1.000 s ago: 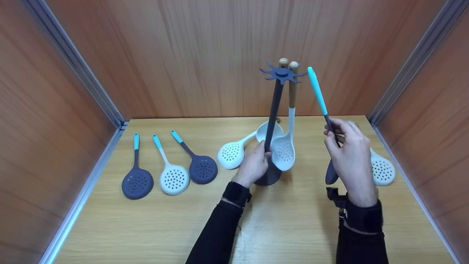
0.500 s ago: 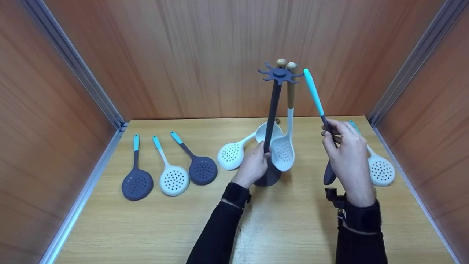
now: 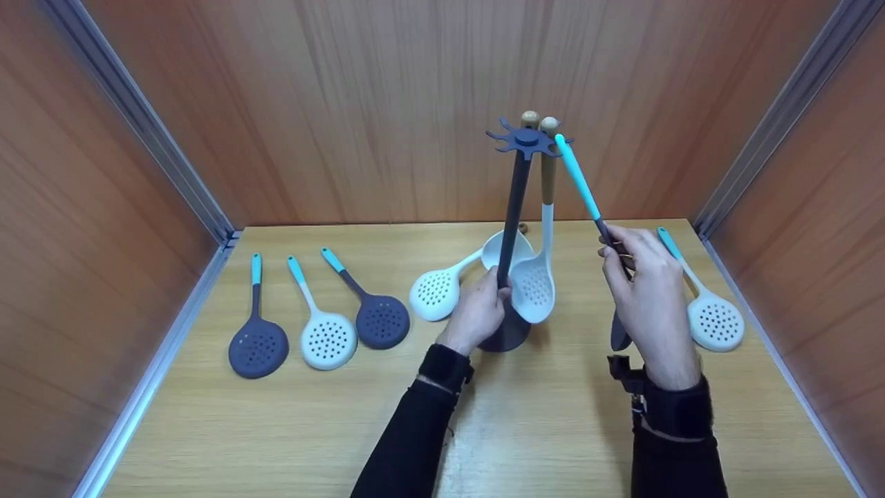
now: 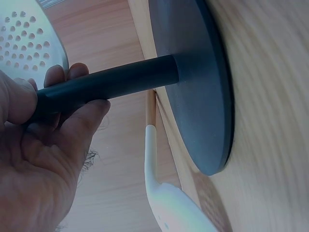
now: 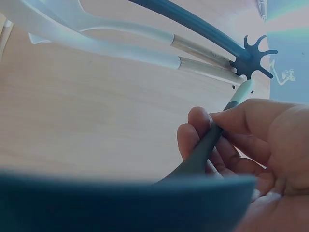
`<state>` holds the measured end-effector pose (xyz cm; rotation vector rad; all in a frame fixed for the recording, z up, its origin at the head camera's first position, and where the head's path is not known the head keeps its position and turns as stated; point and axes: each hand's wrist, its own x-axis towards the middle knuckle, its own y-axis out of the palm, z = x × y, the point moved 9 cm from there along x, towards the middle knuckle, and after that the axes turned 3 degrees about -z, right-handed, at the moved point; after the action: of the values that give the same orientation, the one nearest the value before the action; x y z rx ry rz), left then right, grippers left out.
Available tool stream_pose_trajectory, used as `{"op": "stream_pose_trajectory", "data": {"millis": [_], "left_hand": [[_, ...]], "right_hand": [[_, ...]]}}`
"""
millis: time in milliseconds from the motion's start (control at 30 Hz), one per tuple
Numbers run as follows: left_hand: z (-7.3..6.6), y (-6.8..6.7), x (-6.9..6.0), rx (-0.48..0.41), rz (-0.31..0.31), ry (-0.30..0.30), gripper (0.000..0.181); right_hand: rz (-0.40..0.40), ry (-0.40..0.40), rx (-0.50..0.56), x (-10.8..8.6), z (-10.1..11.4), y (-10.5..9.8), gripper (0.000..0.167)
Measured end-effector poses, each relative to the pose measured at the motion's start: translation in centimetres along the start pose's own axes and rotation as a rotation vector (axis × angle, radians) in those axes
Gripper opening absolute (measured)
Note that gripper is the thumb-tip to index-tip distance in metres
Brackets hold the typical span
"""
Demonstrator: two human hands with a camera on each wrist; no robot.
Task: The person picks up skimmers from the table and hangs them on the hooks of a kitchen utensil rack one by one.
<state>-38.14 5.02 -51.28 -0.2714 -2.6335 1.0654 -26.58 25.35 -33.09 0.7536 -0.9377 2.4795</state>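
Observation:
My left hand (image 3: 476, 311) grips the pole of a black utensil stand (image 3: 515, 214), which has a round base and a ring of curved hooks at the top. A white perforated skimmer (image 3: 534, 290) with a wooden handle hangs from it, and a white ladle (image 3: 494, 249) shows partly behind the pole. My right hand (image 3: 648, 301) pinches the dark shaft of a kitchen utensil (image 3: 581, 183) with a turquoise handle. Its handle tip is level with the hooks, overlapping the right one in the head view; contact cannot be told. In the right wrist view its broad dark head (image 5: 125, 203) is blurred.
At the left lie a dark skimmer (image 3: 258, 348), a white skimmer (image 3: 328, 340) and another dark skimmer (image 3: 382, 321), all turquoise-handled. A white skimmer (image 3: 434, 295) lies left of the stand, another (image 3: 716, 323) at the right. Wooden panels (image 3: 442, 104) enclose the table (image 3: 332, 429).
My right hand has moved left with the turquoise-handled utensil, bringing its handle tip from beside the hooks to over the right hook. My left hand still grips the pole.

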Motion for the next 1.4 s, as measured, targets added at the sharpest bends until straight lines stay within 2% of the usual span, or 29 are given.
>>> {"op": "stream_pose_trajectory", "data": {"millis": [233,500,600,867,1167,1400], "left_hand": [[0.4,0.3,0.1,-0.029,0.028,-0.051,0.007],[0.4,0.3,0.1,-0.021,0.027,-0.057,0.007],[0.3,0.3,0.2,-0.014,0.02,-0.053,0.008],[-0.2,-0.1,-0.1,0.039,-0.022,0.031,0.007],[0.1,0.2,0.0,0.007,0.002,-0.017,0.007],[0.0,0.2,0.0,0.007,0.007,-0.02,0.008]], "right_hand": [[0.013,0.004,0.002,-0.1,-0.1,0.7,0.033],[0.048,0.056,0.0,0.0,-0.5,2.2,0.034],[0.063,0.065,0.01,0.0,-0.6,2.9,0.034],[0.084,0.079,0.059,0.0,-1.0,4.2,0.032],[0.12,0.111,0.053,0.1,-1.4,5.2,0.031],[0.141,0.117,0.028,0.0,-1.4,5.6,0.03]]}}
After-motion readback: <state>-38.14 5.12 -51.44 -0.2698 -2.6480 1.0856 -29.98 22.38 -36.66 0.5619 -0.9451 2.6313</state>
